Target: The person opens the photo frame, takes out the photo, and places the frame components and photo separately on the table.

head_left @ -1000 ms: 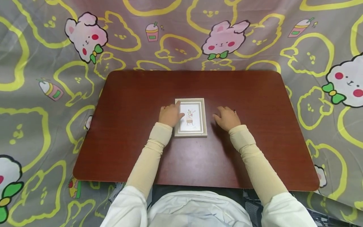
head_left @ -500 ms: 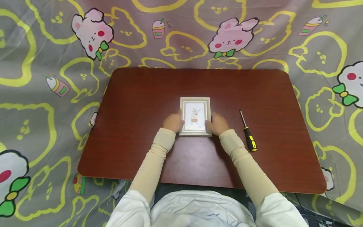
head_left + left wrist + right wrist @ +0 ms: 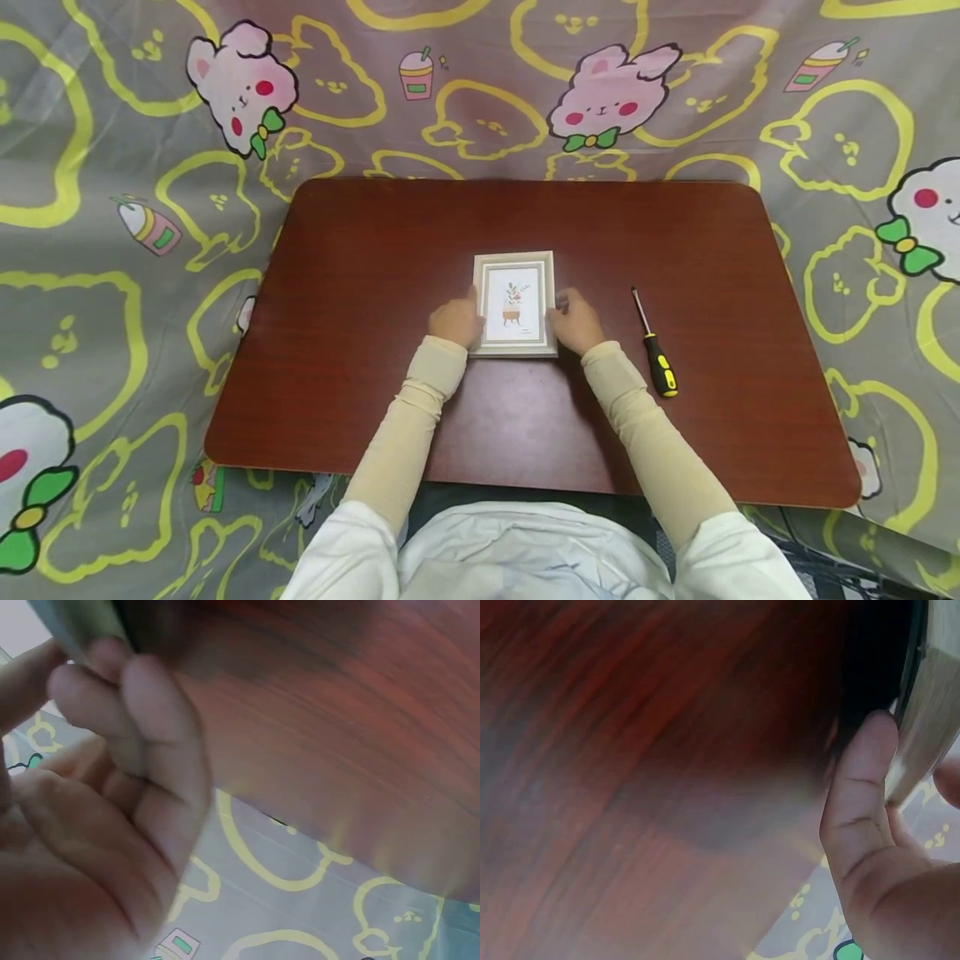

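A cream picture frame (image 3: pixel 513 305) with a print of a potted plant is held face up between both hands over the table. My left hand (image 3: pixel 457 322) grips its left side, thumb on the front edge. At the right side, my right hand (image 3: pixel 577 322) pinches the frame's edge. The left wrist view has fingertips (image 3: pixel 150 694) curled against the frame's edge (image 3: pixel 79 622). In the right wrist view a finger (image 3: pixel 870 750) lies against the frame's dark back, beside its pale wooden side (image 3: pixel 930 705). The frame's underside is hidden in the head view.
To the right of the right hand lies a screwdriver (image 3: pixel 656 350) with a black and yellow handle, its tip pointing away. The brown table (image 3: pixel 360 250) has rounded corners. Patterned cloth (image 3: pixel 480 117) hangs close behind and at both sides.
The right hand has moved left, uncovering the screwdriver, and taken hold of the frame's right side. The left hand has shifted from the frame's top left to grip its left side. The view shifted slightly.
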`<state>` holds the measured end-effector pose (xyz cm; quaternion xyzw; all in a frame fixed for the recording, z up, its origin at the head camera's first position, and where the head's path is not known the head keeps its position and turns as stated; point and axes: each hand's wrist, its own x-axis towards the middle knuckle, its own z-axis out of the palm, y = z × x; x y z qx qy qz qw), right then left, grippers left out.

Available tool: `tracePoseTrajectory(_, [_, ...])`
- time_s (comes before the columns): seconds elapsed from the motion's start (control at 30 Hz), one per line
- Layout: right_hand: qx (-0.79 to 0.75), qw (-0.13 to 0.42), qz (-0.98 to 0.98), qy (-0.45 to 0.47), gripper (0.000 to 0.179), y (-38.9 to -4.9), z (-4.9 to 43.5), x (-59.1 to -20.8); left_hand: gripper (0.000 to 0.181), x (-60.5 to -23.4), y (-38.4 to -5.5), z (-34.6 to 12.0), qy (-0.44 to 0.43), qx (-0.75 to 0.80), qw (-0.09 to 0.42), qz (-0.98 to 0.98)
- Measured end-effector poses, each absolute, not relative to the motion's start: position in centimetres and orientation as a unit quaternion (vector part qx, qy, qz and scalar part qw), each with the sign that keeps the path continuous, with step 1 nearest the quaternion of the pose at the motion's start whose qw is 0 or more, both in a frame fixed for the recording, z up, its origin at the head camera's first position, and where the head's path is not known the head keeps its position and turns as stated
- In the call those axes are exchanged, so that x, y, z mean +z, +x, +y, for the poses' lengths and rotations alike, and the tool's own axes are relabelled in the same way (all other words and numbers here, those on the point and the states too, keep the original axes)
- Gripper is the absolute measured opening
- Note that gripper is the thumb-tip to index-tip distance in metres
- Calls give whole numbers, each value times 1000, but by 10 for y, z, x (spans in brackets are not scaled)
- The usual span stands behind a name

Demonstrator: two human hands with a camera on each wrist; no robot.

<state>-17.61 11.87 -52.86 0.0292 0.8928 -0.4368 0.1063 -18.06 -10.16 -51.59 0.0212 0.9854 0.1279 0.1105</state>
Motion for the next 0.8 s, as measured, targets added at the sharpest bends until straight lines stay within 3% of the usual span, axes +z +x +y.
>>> tracePoseTrajectory(0.17, [-472, 117, 873, 41, 52, -177, 121, -526, 58, -512, -180, -89, 5, 118, 96, 988])
tracePoseTrajectory(0.43, [-468, 120, 875, 39, 55, -178, 121, -523, 56, -502, -181, -64, 99, 157, 83, 979])
tracePoseTrajectory(0.8, [-523, 125, 842, 45, 45, -181, 122, -521, 67, -489, -181, -31, 191, 164, 132, 959])
